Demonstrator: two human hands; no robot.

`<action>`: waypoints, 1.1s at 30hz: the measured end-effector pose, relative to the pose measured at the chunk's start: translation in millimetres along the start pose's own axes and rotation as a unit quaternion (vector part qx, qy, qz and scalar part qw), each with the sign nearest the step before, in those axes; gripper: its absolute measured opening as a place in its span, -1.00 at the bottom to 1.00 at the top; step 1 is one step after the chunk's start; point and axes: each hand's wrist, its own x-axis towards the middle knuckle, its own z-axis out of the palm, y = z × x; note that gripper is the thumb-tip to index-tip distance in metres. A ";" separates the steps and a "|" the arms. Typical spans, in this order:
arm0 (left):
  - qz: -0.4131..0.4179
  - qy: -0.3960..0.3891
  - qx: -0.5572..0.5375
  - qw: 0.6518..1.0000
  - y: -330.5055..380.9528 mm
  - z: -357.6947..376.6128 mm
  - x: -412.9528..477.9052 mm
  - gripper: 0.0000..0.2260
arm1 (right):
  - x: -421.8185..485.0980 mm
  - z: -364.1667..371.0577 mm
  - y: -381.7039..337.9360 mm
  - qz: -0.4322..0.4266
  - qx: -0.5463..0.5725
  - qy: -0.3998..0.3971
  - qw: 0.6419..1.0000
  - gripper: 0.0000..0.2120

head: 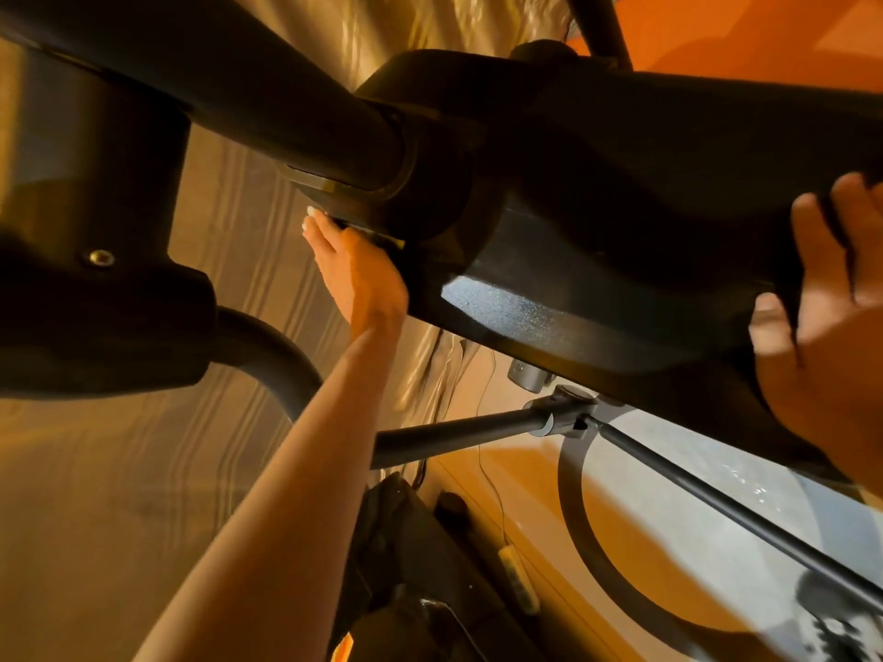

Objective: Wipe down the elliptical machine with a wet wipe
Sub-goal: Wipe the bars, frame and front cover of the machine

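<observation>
Elliptical machine housing spans the view, black and close ahead. Nearest, the right hand clasps its end, fingers hooked over the edge, steadying. Farther in, the left hand lies flat-fingered under the pivot joint; whether its grip has the wipe I cannot tell. Wiping seems under way; next, a sweep along the housing.

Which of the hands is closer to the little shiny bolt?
Left. The left hand rests on the machine right of the bolt; the right hand grips the black cover much farther right.
</observation>
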 end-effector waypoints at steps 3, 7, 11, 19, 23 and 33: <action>0.015 -0.011 0.014 1.000 1.0 -1.3 -3.3 -0.36 | -1.2 0.9 -1.5 0.012 -0.018 -0.008 1.000 -0.33; 0.054 -0.024 0.076 0.995 7.3 16.8 -73.1 -0.55 | 0.1 3.1 1.6 0.006 -0.032 -0.021 0.999 -0.31; 0.211 -0.105 0.214 0.948 -4.6 54.3 -169.1 -0.34 | -0.6 -10.0 -8.7 0.003 -0.056 -0.005 0.998 -0.33; 0.423 -0.238 0.305 0.819 6.7 73.5 -161.7 -0.27 | 0.0 -20.9 -17.9 -0.010 -0.081 0.010 0.997 -0.32; 0.376 -0.164 0.282 0.867 28.6 82.9 -118.3 -0.28 | -1.5 -24.4 -20.6 -0.010 -0.074 0.030 0.997 -0.32; 0.508 -0.326 0.386 0.698 -5.4 60.0 -196.3 -0.27 | -0.3 -26.1 -26.1 -0.001 -0.064 0.027 0.998 -0.35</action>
